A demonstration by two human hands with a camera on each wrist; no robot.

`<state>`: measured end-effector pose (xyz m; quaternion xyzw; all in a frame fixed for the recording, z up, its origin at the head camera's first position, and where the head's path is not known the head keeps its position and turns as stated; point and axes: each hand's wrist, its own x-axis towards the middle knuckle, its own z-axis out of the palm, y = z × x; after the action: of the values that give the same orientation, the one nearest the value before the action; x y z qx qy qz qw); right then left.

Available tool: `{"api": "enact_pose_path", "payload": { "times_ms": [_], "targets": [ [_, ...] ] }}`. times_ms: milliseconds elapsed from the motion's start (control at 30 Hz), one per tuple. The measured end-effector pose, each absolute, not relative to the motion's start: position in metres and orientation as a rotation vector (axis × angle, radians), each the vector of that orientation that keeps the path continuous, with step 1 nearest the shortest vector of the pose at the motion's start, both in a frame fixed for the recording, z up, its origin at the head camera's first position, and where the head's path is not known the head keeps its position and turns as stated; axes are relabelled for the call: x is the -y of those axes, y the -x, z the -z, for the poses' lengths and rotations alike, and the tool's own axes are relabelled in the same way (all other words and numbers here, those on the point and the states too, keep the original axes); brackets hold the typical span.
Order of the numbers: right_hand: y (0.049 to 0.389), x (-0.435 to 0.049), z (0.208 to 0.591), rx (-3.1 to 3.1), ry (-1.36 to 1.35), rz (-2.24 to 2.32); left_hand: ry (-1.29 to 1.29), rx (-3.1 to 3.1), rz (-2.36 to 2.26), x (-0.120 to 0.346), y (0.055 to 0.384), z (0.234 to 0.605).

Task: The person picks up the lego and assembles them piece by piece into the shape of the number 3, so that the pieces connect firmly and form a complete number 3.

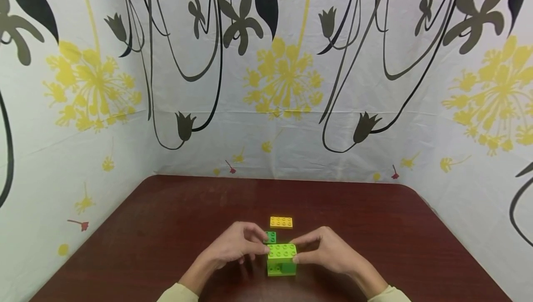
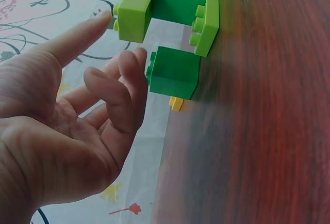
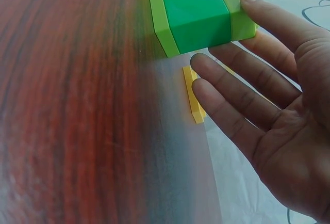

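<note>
A lime green block (image 1: 281, 252) with studs on top sits over a darker green block (image 1: 288, 268), which stands on the right part of a lime green base block (image 1: 274, 269). My right hand (image 1: 331, 251) pinches the right end of the top block between thumb and index finger; its other fingers spread out below. Beside the left end, my left hand (image 1: 235, 245) has its thumb tip right at the top block's edge, its other fingers loosely bent. Just behind the stack stands a separate green block (image 2: 175, 73), partly hidden in the head view.
Farther back on the dark reddish-brown table (image 1: 200, 209) lies a yellow studded block (image 1: 281, 222). A white cloth with printed flowers (image 1: 287, 154) hangs around the table's back and sides.
</note>
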<state>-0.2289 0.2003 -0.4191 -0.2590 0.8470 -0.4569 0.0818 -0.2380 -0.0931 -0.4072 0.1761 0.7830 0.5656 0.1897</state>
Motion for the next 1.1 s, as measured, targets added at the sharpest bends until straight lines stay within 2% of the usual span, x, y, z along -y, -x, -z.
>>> {"api": "enact_pose_path", "payload": {
  "times_ms": [1100],
  "targets": [
    [0.229,-0.201,0.421,-2.561,0.720,1.315,-0.446,-2.420,-1.583,0.088,0.249,0.427]
  ]
}}
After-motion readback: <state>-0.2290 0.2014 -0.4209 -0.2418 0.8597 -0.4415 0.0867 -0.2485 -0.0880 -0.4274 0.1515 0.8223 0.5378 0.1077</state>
